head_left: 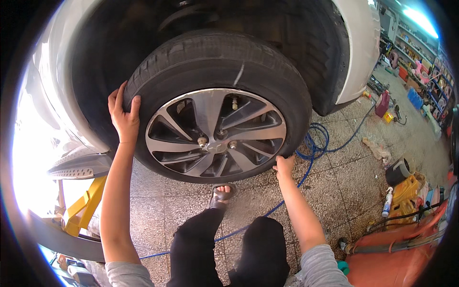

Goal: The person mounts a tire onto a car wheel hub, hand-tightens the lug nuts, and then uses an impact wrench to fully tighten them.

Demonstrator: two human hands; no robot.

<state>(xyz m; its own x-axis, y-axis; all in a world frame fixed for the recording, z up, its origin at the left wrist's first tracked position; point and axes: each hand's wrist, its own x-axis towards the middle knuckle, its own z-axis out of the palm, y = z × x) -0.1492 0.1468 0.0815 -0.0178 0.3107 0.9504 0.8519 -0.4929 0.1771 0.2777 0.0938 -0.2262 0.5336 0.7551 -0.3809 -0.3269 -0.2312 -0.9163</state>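
Note:
A car wheel (210,122) with a black tyre and a silver-and-black alloy rim sits upright inside the wheel arch of a white car (356,48). My left hand (125,115) grips the tyre's left edge, thumb on the sidewall and fingers round the tread. Low on the right, my right hand (285,167) holds the tyre's bottom edge, its fingertips partly hidden. Two wheel nuts show near the hub, a left nut (202,142) and a right nut (233,144). A pale mark (238,74) crosses the upper sidewall.
A blue hose (315,149) lies coiled right of the wheel and runs across the tiled floor behind my legs. At left stands a yellow metal support (86,204). Lower right holds a red machine (392,263), a spray bottle (387,202) and a black container (398,173).

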